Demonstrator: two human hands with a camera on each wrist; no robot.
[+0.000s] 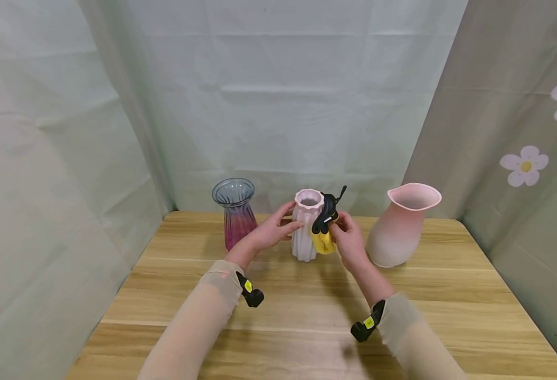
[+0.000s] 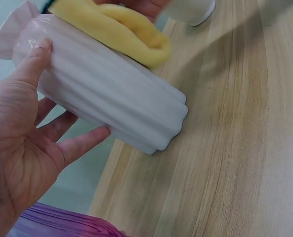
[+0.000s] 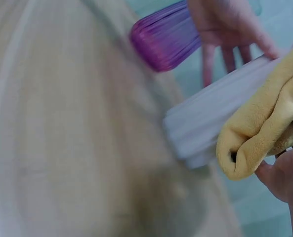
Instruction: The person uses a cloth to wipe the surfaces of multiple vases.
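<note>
Touching a ribbed vase (image 1: 303, 240) on the table (image 1: 297, 316) with our left hand (image 1: 273, 229), fingers outspread, we grip a yellow-and-black cloth (image 1: 324, 243) beside it with our right hand (image 1: 351, 240). A pink vase (image 1: 399, 232) stands at right.

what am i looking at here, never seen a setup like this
There's no machine: just a person's bare left hand and right hand. The wide picture comes from a head camera; the others from the black camera on each wrist. On the wooden table stand a ribbed blue-to-purple translucent vase and a smooth pink-to-white flared vase. Between them, the left hand touches a glossy pale fluted vase; the right hand pinches a fuzzy yellow-and-black cloth beside it.
</note>
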